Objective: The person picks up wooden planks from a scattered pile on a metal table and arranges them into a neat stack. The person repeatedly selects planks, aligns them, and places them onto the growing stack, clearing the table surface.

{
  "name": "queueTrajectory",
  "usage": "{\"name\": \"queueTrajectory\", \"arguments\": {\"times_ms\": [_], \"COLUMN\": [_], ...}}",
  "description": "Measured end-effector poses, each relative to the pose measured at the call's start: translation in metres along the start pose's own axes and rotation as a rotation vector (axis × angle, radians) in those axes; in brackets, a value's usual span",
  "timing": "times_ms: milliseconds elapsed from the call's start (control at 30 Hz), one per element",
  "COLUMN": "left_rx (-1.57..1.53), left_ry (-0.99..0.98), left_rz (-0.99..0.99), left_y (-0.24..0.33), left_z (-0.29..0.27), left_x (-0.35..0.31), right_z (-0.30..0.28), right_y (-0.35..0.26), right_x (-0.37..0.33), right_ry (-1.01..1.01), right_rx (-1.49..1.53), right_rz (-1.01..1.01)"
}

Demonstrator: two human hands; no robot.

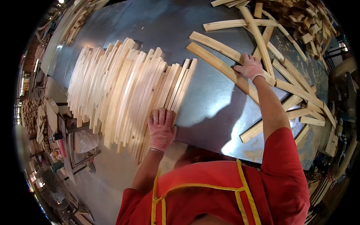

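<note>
My left hand (161, 129), in a pinkish knit glove, lies flat with its fingers stretched over the near ends of a row of pale wooden strips (123, 90). These lie side by side, their ends uneven, some jutting past the table's near edge. Out to the right, my right hand (250, 67), also gloved, straddles a wooden strip (213, 44), thumb on one side and fingers on the other. Its fingertips are partly hidden. A second, darker strip (212, 60) lies just nearer, close to the thumb.
Loose strips (296, 77) lie crossed on the right of the dark metal table (210, 101). A heap of short wood pieces (307, 22) rises at the far right. Beyond the table's left side stand a metal-framed stand (77, 150) and a fan (52, 187).
</note>
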State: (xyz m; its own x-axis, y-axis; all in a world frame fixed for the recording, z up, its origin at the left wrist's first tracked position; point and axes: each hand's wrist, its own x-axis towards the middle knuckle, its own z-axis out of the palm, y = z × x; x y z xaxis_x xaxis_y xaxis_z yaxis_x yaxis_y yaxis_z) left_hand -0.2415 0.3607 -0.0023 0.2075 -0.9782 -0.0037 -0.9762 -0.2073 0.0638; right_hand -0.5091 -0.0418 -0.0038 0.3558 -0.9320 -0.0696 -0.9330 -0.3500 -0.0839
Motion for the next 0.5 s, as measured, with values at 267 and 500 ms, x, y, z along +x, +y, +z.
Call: {"name": "queueTrajectory", "arguments": {"times_ms": [267,500], "left_rx": [-0.009,-0.002], "left_ry": [0.003,0.017], "left_rz": [-0.038,-0.008], "left_y": [0.001,0.001], "left_z": [0.002,-0.010], "left_x": [-0.007,-0.003], "right_z": [-0.005,0.014], "right_y": [-0.072,-0.124], "right_x": [-0.122,-0.203], "right_ry": [-0.315,-0.517], "right_rx": [0.078,0.928], "right_rz": [-0.042,0.307]}}
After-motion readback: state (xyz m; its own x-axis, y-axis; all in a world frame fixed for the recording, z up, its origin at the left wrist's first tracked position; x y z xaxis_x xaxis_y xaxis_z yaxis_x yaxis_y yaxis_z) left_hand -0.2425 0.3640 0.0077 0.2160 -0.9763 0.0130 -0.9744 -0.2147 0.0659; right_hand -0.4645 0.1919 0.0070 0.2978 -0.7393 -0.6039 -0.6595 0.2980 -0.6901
